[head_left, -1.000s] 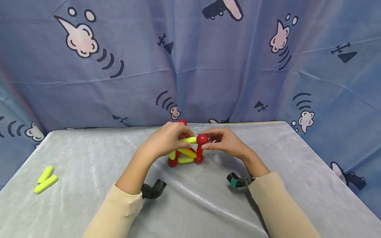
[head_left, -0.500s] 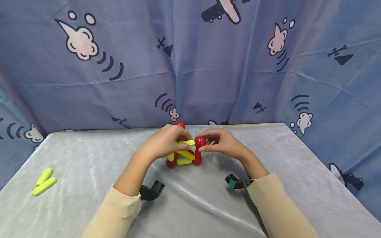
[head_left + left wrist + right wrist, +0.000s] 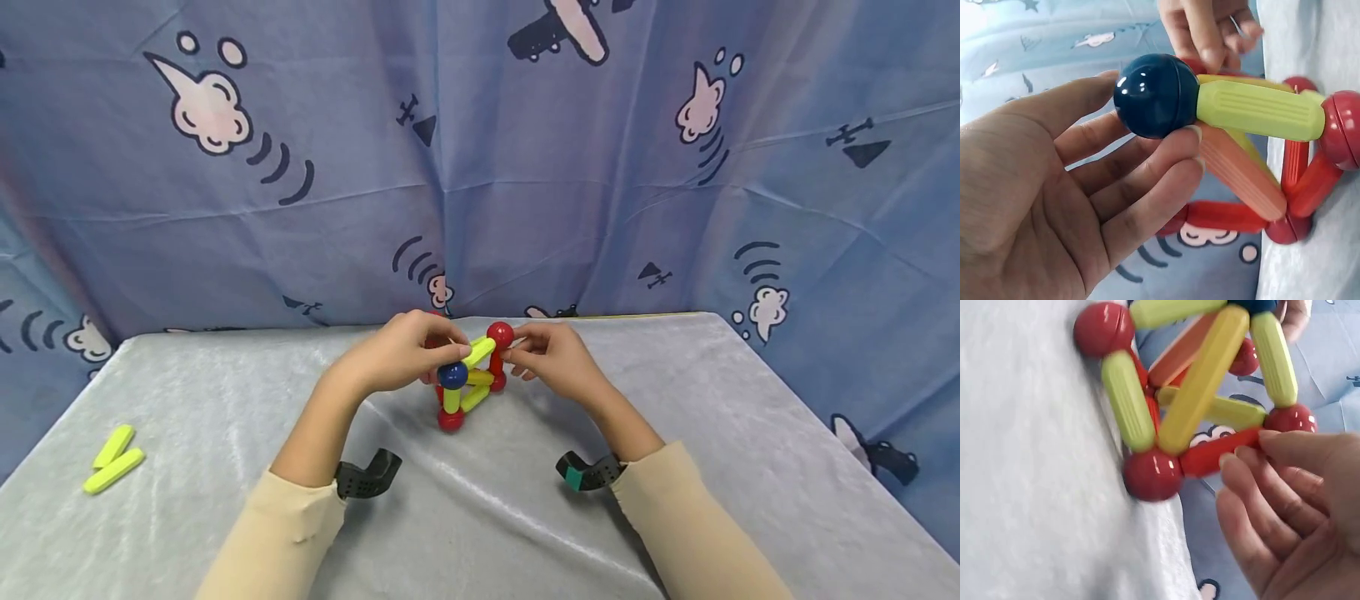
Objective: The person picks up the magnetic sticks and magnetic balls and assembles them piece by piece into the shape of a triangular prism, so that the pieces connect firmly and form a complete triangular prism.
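A frame built of magnetic rods and balls stands on the cloth between my hands. Its blue ball (image 3: 1157, 95) is gripped by my left hand (image 3: 401, 354), thumb on one side and fingertips beneath. A yellow-green rod (image 3: 1260, 111) joins that ball to a red ball (image 3: 1342, 128). My right hand (image 3: 555, 358) pinches an upright red rod (image 3: 1216, 453), just below the upper red ball (image 3: 500, 335). A yellow rod (image 3: 1205, 381) slants across one side, and an orange rod (image 3: 1244, 175) runs inside the frame. In the head view my left hand hides its back left corner.
Two loose yellow-green rods, one in front (image 3: 114, 472) and one behind (image 3: 113, 446), lie at the left of the grey cloth-covered table (image 3: 225, 400). A blue patterned curtain (image 3: 360, 150) hangs behind the table's back edge.
The frame has turned, bringing the blue ball into sight at the front left. My left hand has shifted left to that ball. The right hand has moved slightly down the red corner.
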The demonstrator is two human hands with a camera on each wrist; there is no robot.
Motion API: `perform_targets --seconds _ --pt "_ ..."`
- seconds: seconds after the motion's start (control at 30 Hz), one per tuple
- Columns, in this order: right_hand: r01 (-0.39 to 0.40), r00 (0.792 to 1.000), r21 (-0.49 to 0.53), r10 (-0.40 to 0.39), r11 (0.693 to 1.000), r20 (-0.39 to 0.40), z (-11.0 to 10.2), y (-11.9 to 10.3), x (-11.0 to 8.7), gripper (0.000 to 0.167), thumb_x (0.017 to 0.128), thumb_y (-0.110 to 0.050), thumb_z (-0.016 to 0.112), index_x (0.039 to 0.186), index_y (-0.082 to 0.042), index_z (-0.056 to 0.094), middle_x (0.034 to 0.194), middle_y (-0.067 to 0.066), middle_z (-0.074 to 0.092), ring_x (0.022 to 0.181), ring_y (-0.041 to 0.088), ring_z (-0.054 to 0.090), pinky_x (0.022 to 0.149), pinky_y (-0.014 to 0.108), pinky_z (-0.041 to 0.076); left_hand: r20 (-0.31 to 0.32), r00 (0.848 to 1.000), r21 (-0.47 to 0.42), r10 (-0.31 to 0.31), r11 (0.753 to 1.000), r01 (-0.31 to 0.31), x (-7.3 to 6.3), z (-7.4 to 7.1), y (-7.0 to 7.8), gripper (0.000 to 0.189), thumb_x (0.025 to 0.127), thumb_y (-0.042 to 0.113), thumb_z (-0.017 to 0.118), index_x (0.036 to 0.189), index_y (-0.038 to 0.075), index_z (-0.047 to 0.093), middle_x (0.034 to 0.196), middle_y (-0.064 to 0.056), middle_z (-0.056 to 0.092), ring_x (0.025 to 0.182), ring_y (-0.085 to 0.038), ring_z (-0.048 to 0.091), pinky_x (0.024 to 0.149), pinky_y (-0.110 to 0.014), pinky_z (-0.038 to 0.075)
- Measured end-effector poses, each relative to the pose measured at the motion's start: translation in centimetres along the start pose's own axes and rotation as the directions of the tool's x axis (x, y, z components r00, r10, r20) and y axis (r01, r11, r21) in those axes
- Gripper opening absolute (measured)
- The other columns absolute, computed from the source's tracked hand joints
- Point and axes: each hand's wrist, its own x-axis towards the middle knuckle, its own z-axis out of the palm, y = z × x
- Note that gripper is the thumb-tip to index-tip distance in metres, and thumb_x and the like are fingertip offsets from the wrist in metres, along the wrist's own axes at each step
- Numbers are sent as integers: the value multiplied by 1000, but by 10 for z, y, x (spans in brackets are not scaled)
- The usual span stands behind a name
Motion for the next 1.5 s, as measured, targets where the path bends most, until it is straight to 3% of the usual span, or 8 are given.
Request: perform_targets --seconds 0.3,0.57,0.7,0.87,1.0,1.23,1.33,1.5 --pt "-72 996 159 62 985 71 1 10 4 54 102 -10 56 153 -3 39 129 27 64 112 36 68 85 43 62 -88 994 60 67 996 -62 0 3 12 23 99 30 65 116 17 74 110 1 74 87 -16 68 78 -31 56" --pt "-201 980 242 192 949 59 3 23 6 47 103 -20 58 146 -3 49 139 25 59 109 23 69 85 31 60 -177 981 213 -75 971 112 -32 -33 -3 28 100 30 63 123 16 71 114 -3 74 100 -22 69 88 -42 58" --pt "-192 977 345 210 919 -17 0 9 4 47 103 -20 58 148 -10 49 144 22 54 116 29 65 85 28 59 -187 978 367 -94 917 158 -58 -53 -28 25 99 27 65 119 14 72 109 -5 75 97 -21 70 85 -44 57" --pt "7 994 125 6 992 -105 -3 -11 -2 43 97 -24 68 139 -17 60 140 9 58 118 29 61 86 31 58 -228 966 427 -120 879 210 -112 -67 -75 24 98 27 65 113 11 73 99 -3 76 88 -18 70 76 -43 56" --pt "158 987 -67 -160 985 -21 -2 -23 -6 48 90 -27 77 136 -22 64 139 3 58 113 27 63 88 35 57 -259 953 449 -155 855 261 -157 -74 -108 23 97 26 66 111 9 74 97 -2 76 84 -16 69 71 -40 54" --pt "201 972 -37 -194 979 132 2 -26 -8 56 85 -23 83 137 -17 63 141 4 55 108 24 63 88 34 58 -340 901 481 -269 773 412 -222 -84 -140 26 91 24 74 112 8 73 105 -11 75 84 -20 68 67 -42 54" --pt "204 969 -35 -196 978 147 3 -26 -7 56 84 -21 83 136 -15 63 142 4 55 108 24 62 89 34 58 -323 890 510 -322 733 450 -240 -86 -151 36 87 29 78 112 4 72 105 -17 74 84 -24 67 67 -47 53" --pt "214 967 -32 -207 976 148 5 -23 -6 47 84 -21 83 128 -13 69 141 5 59 107 22 63 87 33 59 -306 892 523 -332 725 449 -254 -77 -171 36 80 27 83 104 3 72 88 -5 68 74 -12 58 65 -36 48"
